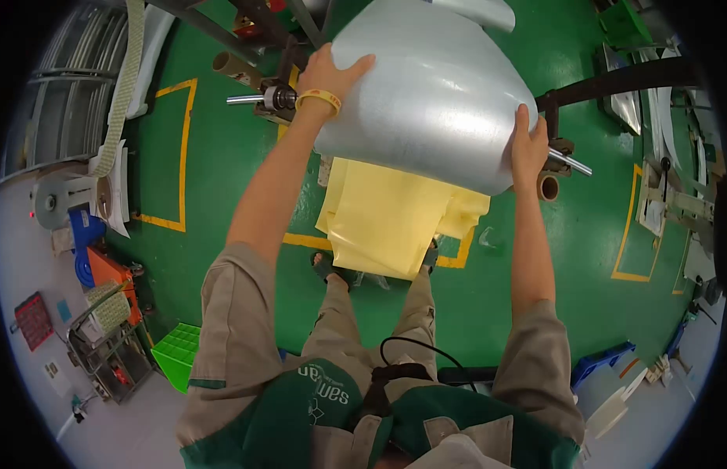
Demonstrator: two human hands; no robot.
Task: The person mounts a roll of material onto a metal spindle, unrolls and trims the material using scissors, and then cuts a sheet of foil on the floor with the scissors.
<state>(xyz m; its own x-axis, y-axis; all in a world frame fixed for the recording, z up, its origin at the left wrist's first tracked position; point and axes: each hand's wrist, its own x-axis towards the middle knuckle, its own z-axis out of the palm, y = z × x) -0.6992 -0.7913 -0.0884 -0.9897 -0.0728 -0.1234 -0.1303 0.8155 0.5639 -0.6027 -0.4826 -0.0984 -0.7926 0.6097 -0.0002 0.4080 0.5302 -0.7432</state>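
A large roll of silver sheet material (434, 94) sits on a metal shaft (570, 162) in front of me. My left hand (330, 78) grips the roll's left edge, thumb spread across its surface and fingers over the side. On the opposite edge, my right hand (529, 148) clasps the roll, with its fingers pointing up along the end. Below the roll a creased yellow sheet (387, 219) hangs down toward my feet; its upper part is hidden behind the roll.
Dark frame arms (621, 82) support the shaft on both sides. Cardboard cores (548, 187) lie beside the stand. A green crate (178, 356) and a metal cart (113, 352) stand at left, a blue pallet-like piece (603, 363) at right. Yellow lines (183, 156) mark the green floor.
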